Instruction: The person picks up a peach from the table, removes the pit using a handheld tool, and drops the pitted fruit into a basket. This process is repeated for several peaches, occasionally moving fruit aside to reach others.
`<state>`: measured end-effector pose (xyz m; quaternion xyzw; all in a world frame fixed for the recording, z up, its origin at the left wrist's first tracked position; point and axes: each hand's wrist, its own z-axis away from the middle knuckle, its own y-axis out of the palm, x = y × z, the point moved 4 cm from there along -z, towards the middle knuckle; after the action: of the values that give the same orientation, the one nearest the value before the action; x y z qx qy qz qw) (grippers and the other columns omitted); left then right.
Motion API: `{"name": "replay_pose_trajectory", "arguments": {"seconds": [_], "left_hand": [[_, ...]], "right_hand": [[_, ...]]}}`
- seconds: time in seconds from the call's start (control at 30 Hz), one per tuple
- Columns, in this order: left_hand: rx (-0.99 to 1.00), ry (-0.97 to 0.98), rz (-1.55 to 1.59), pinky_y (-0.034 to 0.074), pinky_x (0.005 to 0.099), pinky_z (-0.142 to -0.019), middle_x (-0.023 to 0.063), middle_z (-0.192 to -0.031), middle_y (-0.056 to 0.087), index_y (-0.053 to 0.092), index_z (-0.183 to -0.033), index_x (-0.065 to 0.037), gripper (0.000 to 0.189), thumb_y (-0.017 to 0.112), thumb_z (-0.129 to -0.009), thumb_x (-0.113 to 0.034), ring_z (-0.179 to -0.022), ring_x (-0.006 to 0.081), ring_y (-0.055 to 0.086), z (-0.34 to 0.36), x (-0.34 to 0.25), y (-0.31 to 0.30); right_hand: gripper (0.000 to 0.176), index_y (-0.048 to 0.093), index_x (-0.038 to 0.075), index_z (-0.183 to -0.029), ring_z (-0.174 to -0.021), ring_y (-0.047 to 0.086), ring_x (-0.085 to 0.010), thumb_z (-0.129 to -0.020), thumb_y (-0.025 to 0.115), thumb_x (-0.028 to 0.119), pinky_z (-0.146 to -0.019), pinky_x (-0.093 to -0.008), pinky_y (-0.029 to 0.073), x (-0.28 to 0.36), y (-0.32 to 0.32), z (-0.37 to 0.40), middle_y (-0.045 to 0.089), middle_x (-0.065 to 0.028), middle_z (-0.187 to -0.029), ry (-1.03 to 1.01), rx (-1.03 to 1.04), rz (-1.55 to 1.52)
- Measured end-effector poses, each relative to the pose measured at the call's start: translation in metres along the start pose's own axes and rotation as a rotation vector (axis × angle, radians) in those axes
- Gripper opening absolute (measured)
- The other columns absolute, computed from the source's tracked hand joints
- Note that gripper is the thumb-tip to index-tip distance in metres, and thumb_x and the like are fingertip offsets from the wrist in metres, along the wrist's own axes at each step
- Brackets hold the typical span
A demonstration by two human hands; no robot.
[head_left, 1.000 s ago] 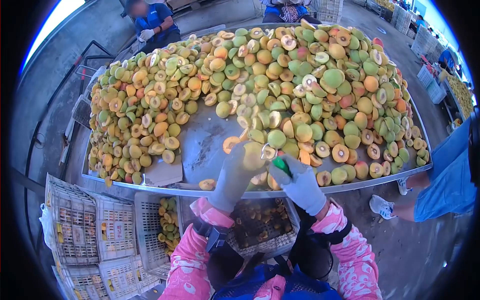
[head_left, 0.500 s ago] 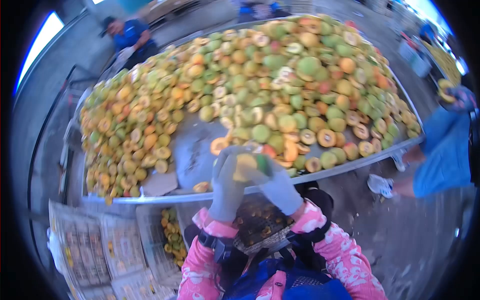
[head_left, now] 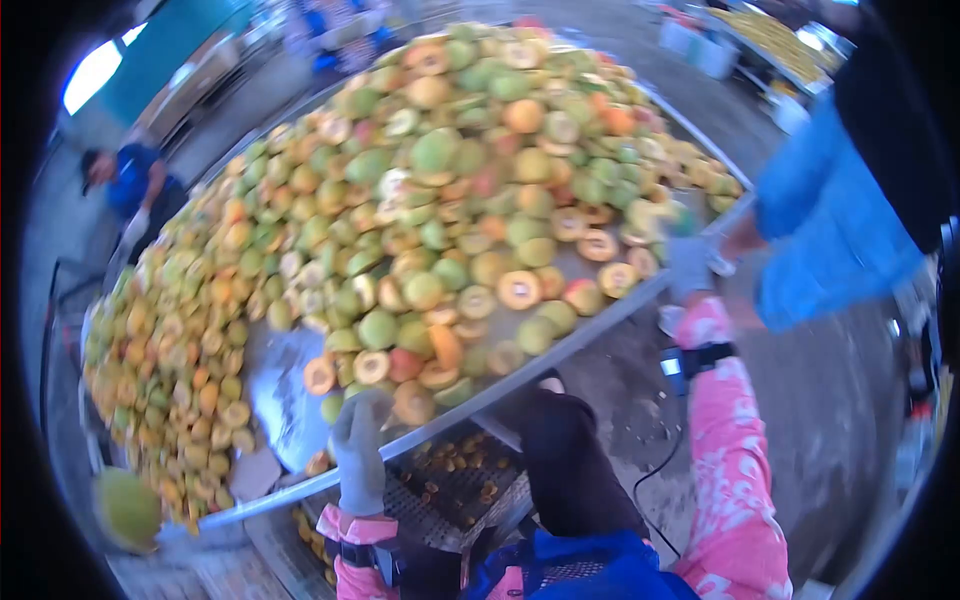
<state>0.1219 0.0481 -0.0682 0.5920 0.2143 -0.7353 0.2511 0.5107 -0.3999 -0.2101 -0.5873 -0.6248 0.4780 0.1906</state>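
My left hand [head_left: 362, 440], in a pale grey glove, hangs at the table's near edge with its fingers curled; whatever is inside them is hidden. Close to it lie halved stone fruit [head_left: 371, 367] with orange flesh and green skin. At the right end of the table is my right hand [head_left: 690, 265], gloved and smeared by motion, its arm stretched out. A blurred yellow-and-green thing [head_left: 660, 217] shows right at its fingertips. Low on the left, a large green fruit [head_left: 128, 510] appears blurred, overlapping the table's corner and the crates in this view.
Heaped fruit covers much of the metal table [head_left: 290, 385]. Below its near edge sits a dark crate [head_left: 450, 485] with fruit pieces. One person [head_left: 850, 210] in blue shorts stands close at the right; another person [head_left: 135, 185] is at the far left. A cable [head_left: 655, 490] lies on the floor.
My hands, together around a yellow-and-green thing before, are now apart. The right has swung far to the right. A green fruit has appeared low on the left, and the view has turned right.
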Motion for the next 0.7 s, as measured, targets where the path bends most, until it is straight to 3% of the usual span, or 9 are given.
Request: {"name": "replay_pose_trajectory", "arguments": {"seconds": [0.07, 0.1, 0.2, 0.27, 0.33, 0.4, 0.5, 0.57, 0.7], "left_hand": [[0.005, 0.105, -0.182, 0.049, 0.0321, -0.090, 0.0089, -0.097, 0.062, 0.061, -0.102, 0.001, 0.031, 0.041, -0.100, -0.023, -0.094, 0.0173, 0.061, -0.003, 0.017, -0.025], [0.005, 0.229, -0.380, 0.050, 0.0310, -0.087, 0.0075, -0.094, 0.063, 0.062, -0.099, 0.001, 0.029, 0.044, -0.099, -0.022, -0.091, 0.0158, 0.061, -0.001, 0.013, -0.032], [-0.113, 0.145, -0.289, 0.050, 0.0272, -0.078, 0.0037, -0.089, 0.064, 0.063, -0.098, 0.001, 0.024, 0.049, -0.097, -0.018, -0.084, 0.0132, 0.060, -0.004, 0.017, -0.055], [-0.211, 0.189, -0.473, 0.048, 0.0284, -0.073, 0.0066, -0.084, 0.062, 0.063, -0.100, 0.000, 0.020, 0.051, -0.094, -0.015, -0.080, 0.0147, 0.060, -0.011, 0.008, -0.075], [-0.328, 0.296, -0.713, 0.047, 0.0325, -0.069, 0.0117, -0.085, 0.062, 0.062, -0.107, -0.003, 0.022, 0.056, -0.090, -0.017, -0.077, 0.0193, 0.060, -0.029, -0.003, -0.091], [-0.407, 0.352, -0.772, 0.047, 0.0354, -0.069, 0.0140, -0.090, 0.064, 0.061, -0.112, -0.004, 0.029, 0.061, -0.088, -0.021, -0.078, 0.0223, 0.061, -0.055, 0.000, -0.104], [-0.523, 0.500, -0.932, 0.050, 0.0351, -0.066, 0.0133, -0.084, 0.063, 0.061, -0.109, -0.003, 0.037, 0.068, -0.082, -0.027, -0.069, 0.0224, 0.060, -0.101, 0.031, -0.123], [-0.318, 0.371, -1.302, 0.051, 0.0399, -0.069, 0.0164, -0.095, 0.061, 0.056, -0.113, -0.003, 0.045, 0.069, -0.079, -0.027, -0.077, 0.0263, 0.062, -0.136, 0.068, -0.126], [-0.183, 0.020, -0.925, 0.050, 0.0368, -0.077, 0.0156, -0.104, 0.062, 0.052, -0.124, -0.004, 0.048, 0.063, -0.083, -0.027, -0.092, 0.0261, 0.063, -0.125, 0.061, -0.118]], "right_hand": [[0.026, 0.068, 0.010, -0.074, -0.065, 0.065, -0.0273, -0.090, 0.051, 0.023, -0.057, -0.0405, 0.049, -0.096, 0.088, -0.001, 0.066, -0.0130, -0.071, 0.215, 0.259, 0.061], [0.033, 0.068, 0.010, -0.082, -0.070, 0.065, -0.0312, -0.096, 0.045, 0.028, -0.064, -0.0432, 0.051, -0.116, 0.056, -0.004, 0.067, -0.0153, -0.078, 0.529, 0.327, -0.425], [0.048, 0.063, 0.007, -0.104, -0.081, 0.063, -0.0381, -0.092, 0.048, 0.052, -0.069, -0.0459, 0.047, -0.184, 0.107, -0.008, 0.066, -0.0208, -0.089, 0.445, 0.223, -0.098], [0.046, 0.061, 0.006, -0.110, -0.086, 0.063, -0.0374, -0.093, 0.051, 0.047, -0.070, -0.0458, 0.047, -0.143, -0.002, -0.015, 0.065, -0.0235, -0.095, 0.658, 0.104, -0.450], [0.040, 0.061, 0.005, -0.114, -0.089, 0.062, -0.0368, -0.091, 0.056, 0.038, -0.070, -0.0470, 0.047, -0.117, -0.029, -0.006, 0.063, -0.0247, -0.101, 0.505, -0.069, -0.513], [0.037, 0.059, 0.005, -0.119, -0.094, 0.061, -0.0378, -0.090, 0.056, 0.028, -0.074, -0.0482, 0.048, -0.074, -0.017, 0.025, 0.061, -0.0245, -0.106, 0.197, 0.260, -0.331], [0.033, 0.058, 0.005, -0.116, -0.092, 0.063, -0.0357, -0.087, 0.060, 0.020, -0.072, -0.0450, 0.050, 0.079, -0.155, 0.049, 0.064, -0.0200, -0.104, -0.364, 0.141, -0.599], [0.023, 0.060, 0.005, -0.104, -0.075, 0.064, -0.0387, -0.085, 0.062, 0.018, -0.065, -0.0423, 0.051, 0.164, -0.263, 0.041, 0.065, -0.0185, -0.085, -0.116, 0.318, -1.105], [0.014, 0.053, 0.003, -0.086, -0.061, 0.060, -0.0253, -0.084, 0.064, 0.010, -0.057, -0.0362, 0.047, 0.284, -0.323, 0.048, 0.058, -0.0133, -0.069, -0.419, 0.491, -1.469]]}}
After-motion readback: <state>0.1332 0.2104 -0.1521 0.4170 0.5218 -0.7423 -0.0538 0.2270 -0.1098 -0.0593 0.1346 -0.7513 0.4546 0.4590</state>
